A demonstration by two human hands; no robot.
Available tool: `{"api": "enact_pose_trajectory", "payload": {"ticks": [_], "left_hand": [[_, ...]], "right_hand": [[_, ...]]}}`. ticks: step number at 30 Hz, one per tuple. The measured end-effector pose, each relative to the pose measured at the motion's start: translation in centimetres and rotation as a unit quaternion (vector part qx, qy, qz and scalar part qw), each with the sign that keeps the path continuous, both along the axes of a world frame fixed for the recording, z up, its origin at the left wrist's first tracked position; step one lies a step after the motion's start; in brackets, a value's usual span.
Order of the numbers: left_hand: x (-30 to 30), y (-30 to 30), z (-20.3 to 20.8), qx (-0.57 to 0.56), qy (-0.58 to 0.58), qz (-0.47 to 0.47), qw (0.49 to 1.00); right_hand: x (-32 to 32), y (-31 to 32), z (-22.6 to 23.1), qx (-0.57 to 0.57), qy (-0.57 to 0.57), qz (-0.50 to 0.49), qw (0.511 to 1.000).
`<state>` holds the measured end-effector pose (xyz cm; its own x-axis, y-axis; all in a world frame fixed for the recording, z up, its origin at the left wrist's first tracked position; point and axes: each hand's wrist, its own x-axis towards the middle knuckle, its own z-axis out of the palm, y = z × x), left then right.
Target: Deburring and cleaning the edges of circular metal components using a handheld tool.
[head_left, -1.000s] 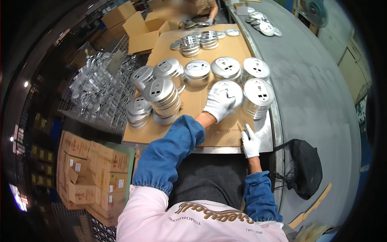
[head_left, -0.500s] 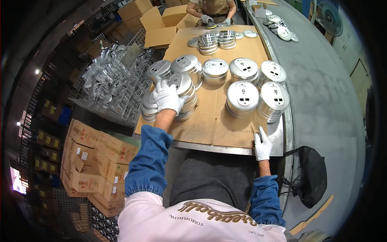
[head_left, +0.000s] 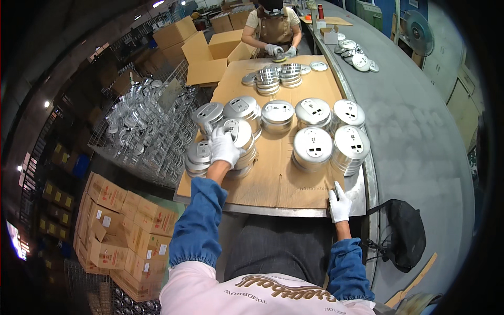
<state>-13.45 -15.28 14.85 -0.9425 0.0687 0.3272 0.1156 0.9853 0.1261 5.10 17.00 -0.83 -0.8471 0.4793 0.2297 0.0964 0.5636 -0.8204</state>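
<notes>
White-gloved, my left hand [head_left: 224, 149] lays its fingers against a tall stack of silver discs [head_left: 243, 138] toward the near left corner of the worktop [head_left: 283, 211]; from my view I cannot tell whether they grip. My right hand [head_left: 340, 206] lies by the near right corner, thumb and forefinger apart, beside the cardboard sheet [head_left: 268, 189].

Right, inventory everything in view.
Table: one, silver, centre
Cardboard: one, brown, on table
Near disc stacks: nine, silver, on cardboard
Far stacks: two, silver, beyond those
Bench: one, grey, right
Disc pile: one, silver, far bench
Bag: one, black, on bench
Fan: one, grey, upper right
Parts basket: one, grey wire, left
Cartons: several, brown, left
Person: one, brown apron, far end
Left hand: one, white glove, at left stacks
Right hand: one, white glove, table's near edge
</notes>
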Motion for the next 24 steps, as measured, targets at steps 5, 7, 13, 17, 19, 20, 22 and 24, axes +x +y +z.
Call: {"api": "enact_pose_trajectory", "payload": {"ticks": [5, 7, 13, 17, 19, 20, 22, 24], "left_hand": [[3.0, 0.2, 0.9, 0.051, 0.174, -0.109, 0.977], [5.0, 1.3, 0.9, 0.234, 0.183, -0.203, 0.933], [10.9, 5.6, -4.5, 0.796, -0.181, -0.179, 0.549], [13.1, 7.0, -8.8, 0.850, -0.289, -0.083, 0.433], [13.6, 6.9, -11.1, 0.820, -0.297, -0.036, 0.488], [13.9, 6.7, -11.7, 0.783, -0.311, -0.011, 0.539], [14.3, 6.3, -11.4, 0.780, -0.291, 0.004, 0.554], [13.3, 4.9, -14.2, 0.733, -0.267, 0.006, 0.625]], "right_hand": [[0.0, 0.2, -1.0, -0.008, 0.003, -0.004, 1.000], [0.2, -0.1, 0.1, 0.008, -0.011, -0.011, 1.000], [0.3, -0.4, 0.8, -0.001, -0.016, -0.017, 1.000], [-0.1, -0.3, 0.7, 0.006, -0.009, -0.016, 1.000], [-0.5, -0.3, 1.1, 0.008, -0.016, -0.019, 1.000], [-0.5, -0.2, 0.8, 0.003, -0.007, -0.020, 1.000], [-0.6, -0.2, 0.5, -0.016, -0.013, -0.023, 1.000], [-0.7, -0.2, 0.4, -0.018, -0.012, -0.023, 1.000]]}}
